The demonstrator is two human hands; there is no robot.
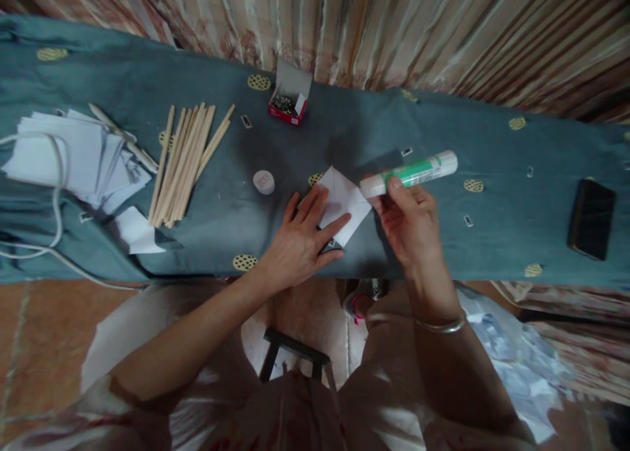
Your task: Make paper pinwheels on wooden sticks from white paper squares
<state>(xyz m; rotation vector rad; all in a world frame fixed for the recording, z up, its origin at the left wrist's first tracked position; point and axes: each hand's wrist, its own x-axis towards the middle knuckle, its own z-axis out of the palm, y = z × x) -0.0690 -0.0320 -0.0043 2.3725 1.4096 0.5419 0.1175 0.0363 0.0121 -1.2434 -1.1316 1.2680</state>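
Note:
A small square of white paper (338,198), creased and turned cornerwise, lies on the cloth in front of me. My left hand (300,244) rests on its left side with fingers spread flat. Between the thumb and fingers of my right hand (411,224) is a green and white glue stick (411,173). It is held nearly level, and its left end is at the paper's right corner. Whether that end touches the paper I cannot tell. A round white cap (264,182) sits to the left of the paper.
A bundle of wooden sticks (184,165) lies on the left, beside stacked white papers (63,152) and a white cable (59,201). An opened red box (289,103) with small metal pieces stands at the back. A dark phone (592,219) lies far right on the green cloth (492,155).

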